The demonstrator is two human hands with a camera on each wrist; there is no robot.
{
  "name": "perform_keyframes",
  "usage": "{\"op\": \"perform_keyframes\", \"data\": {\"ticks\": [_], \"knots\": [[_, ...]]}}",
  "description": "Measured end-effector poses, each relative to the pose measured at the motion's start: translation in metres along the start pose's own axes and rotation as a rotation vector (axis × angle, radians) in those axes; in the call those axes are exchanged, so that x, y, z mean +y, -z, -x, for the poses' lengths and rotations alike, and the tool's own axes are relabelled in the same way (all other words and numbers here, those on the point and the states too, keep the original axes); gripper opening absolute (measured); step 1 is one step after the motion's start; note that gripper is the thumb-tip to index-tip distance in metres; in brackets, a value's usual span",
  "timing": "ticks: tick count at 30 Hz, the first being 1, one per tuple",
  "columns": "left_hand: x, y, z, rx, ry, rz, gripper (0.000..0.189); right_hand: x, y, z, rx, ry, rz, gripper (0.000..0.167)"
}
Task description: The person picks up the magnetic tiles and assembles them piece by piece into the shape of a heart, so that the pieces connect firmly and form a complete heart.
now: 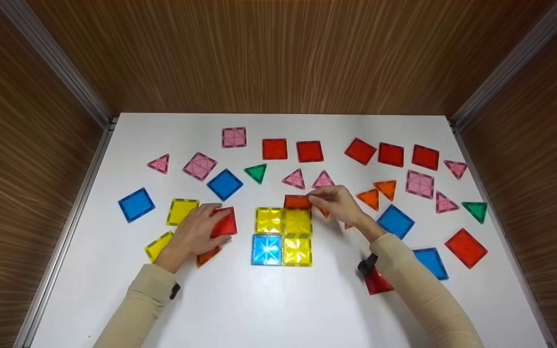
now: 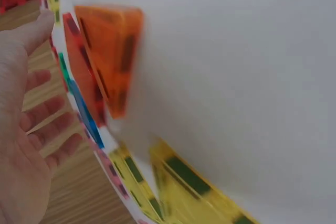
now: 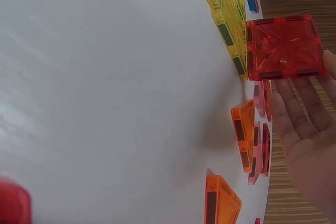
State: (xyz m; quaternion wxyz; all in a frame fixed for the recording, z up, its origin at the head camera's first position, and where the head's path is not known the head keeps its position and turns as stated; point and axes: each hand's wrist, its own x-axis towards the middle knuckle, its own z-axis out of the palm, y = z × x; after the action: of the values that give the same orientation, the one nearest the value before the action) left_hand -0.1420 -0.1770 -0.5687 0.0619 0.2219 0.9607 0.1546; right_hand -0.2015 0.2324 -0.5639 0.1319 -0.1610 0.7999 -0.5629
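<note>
My right hand [image 1: 339, 203] pinches a red square magnetic tile [image 3: 286, 48] by its side, between thumb and fingers. This tile stands upright along the far edge of a two-by-two block of tiles. The block has a blue square tile [image 1: 266, 250] at near left and three yellow square tiles [image 1: 297, 250] around it. My left hand [image 1: 194, 234] hovers low over another red square tile [image 1: 227, 222], partly covering it, with its fingers spread and nothing held. An orange triangle tile [image 2: 113, 56] lies beside that hand, close to a yellow square tile [image 1: 158, 245].
Several red square tiles [image 1: 310, 151] lie along the back of the white table [image 1: 269, 309]. Pink tiles [image 1: 200, 166], green triangles [image 1: 256, 173], orange triangles [image 1: 369, 198] and blue squares [image 1: 395, 221] are scattered on both sides. Wood-grain panels [image 1: 278, 58] enclose the table.
</note>
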Motion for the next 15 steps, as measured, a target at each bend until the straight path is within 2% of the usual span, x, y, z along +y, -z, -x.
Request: {"op": "perform_keyframes", "data": {"ticks": [6,15], "knots": [[-0.0113,-0.0029,0.0043,-0.033,0.026,0.011,0.073,0.0008,-0.0008,-0.0003,0.002,0.030,0.005,0.025],[-0.0109,-0.0032,0.0000,-0.038,-0.004,-0.033,0.064,0.0008,-0.0025,-0.0013,0.018,0.011,-0.016,0.024]]}}
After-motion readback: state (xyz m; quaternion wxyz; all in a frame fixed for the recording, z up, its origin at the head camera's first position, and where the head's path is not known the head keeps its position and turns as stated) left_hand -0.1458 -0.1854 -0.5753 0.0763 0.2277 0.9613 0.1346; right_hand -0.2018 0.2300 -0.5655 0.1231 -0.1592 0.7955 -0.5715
